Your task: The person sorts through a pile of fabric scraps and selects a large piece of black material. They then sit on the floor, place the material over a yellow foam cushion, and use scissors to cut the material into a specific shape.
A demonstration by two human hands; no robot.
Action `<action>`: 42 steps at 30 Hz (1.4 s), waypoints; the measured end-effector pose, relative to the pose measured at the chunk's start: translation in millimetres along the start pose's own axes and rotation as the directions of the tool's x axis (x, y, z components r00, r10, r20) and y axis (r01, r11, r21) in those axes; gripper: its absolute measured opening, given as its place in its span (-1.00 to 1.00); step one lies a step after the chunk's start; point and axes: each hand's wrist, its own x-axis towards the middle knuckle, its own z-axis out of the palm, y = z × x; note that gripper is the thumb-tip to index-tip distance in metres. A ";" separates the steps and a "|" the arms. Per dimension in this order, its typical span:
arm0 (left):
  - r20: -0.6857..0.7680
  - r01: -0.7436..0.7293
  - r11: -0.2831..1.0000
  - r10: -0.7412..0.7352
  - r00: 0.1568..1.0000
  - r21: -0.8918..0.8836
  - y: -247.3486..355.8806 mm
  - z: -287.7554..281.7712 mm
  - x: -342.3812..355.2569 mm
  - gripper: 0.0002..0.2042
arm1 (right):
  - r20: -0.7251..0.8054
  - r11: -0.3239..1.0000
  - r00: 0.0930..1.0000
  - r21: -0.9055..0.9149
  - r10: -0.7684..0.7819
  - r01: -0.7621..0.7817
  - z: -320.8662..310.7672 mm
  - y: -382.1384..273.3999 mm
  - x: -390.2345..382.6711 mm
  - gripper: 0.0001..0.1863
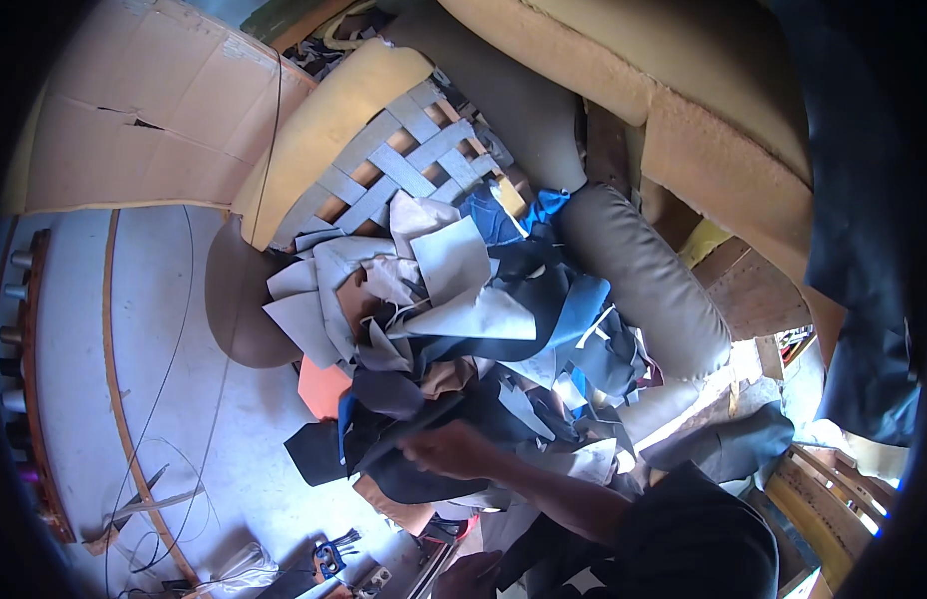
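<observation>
My right hand [448, 449] reaches in from the lower right, at the end of a dark-sleeved arm. Its fingers are closed on the edge of a black piece of upholstery material [413, 431], which looks like leatherette. At the bottom edge is my left hand [468, 577], partly cut off and in shadow, beside dark cloth; its fingers do not show clearly. Around and beyond my right hand lies a heap of scraps: light grey pieces [453, 265], an orange piece [325, 387], a tan piece [393, 504] and blue cloth [493, 215].
Behind the heap stands a seat frame with woven grey webbing [413, 160] and yellow foam [333, 130]. A padded brown-grey armrest [643, 280] is to its right. Left are a cardboard sheet [164, 110], a rack of thread spools [29, 379] and thin cords. Tools [328, 557] lie low on the floor.
</observation>
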 end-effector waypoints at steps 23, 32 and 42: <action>0.073 0.061 0.917 -0.098 0.992 0.395 -45.2 18.4 -9.7 -0.69 | -0.118 0.848 0.909 -0.424 -0.399 0.318 101.9 -52.8 -52.9 -0.60; 0.046 -0.154 0.933 0.147 0.988 0.326 -67.2 15.9 -4.4 -0.72 | -0.031 0.885 0.922 -0.295 -0.386 0.360 132.4 -63.9 -94.2 -0.60; -0.012 -0.053 0.944 0.061 0.998 0.326 -82.2 13.6 -21.9 -0.67 | -0.151 0.897 0.974 -0.433 -0.167 0.087 26.0 -63.3 -65.0 -0.80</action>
